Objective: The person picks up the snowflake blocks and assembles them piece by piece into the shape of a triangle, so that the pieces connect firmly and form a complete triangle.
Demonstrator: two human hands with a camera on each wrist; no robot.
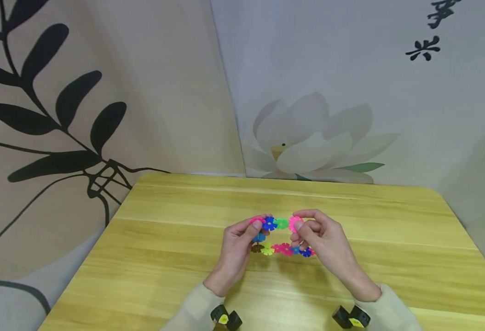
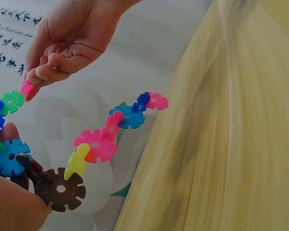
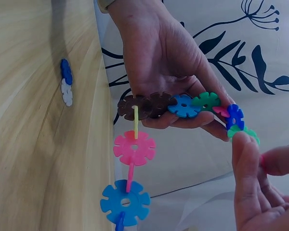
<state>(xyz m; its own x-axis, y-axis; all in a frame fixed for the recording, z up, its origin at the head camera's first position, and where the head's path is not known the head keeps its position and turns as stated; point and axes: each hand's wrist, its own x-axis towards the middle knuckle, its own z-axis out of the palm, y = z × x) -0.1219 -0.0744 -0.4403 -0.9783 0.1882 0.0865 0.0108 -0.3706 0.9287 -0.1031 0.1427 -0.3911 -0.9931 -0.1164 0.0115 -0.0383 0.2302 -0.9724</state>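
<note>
From where I stand, a person holds a bent chain [image 1: 284, 249] of flower-shaped plastic pieces above a wooden table [image 1: 164, 257], one hand at either side. The left hand [image 1: 235, 250] grips the chain around one corner, its thumb laid over a pink piece and its other fingers behind. The right hand [image 1: 325, 239] pinches the pink end piece [image 1: 295, 224] between thumb and forefinger, the remaining fingers curled in. Between the hands, along the upper run, sit a dark blue piece [image 1: 269, 224] and a light green piece [image 1: 281, 224], linked edge to edge. Below the left thumb comes a lighter blue piece [image 1: 259, 237], then two joined brown pieces [image 2: 61, 189] beside the palm. From there the lower run goes through a yellow piece [image 2: 78, 161], pink, lighter blue and dark blue ones, to a pink tip [image 2: 158, 101], apart from the right hand. In the right wrist view, a blue and a white piece [image 3: 67, 92] show against the tabletop. Pale sleeves [image 1: 194, 308] cover both arms, and behind the table the wall [image 1: 176, 92] carries a dark leafy plant and a pale lotus [image 1: 321, 142].
</note>
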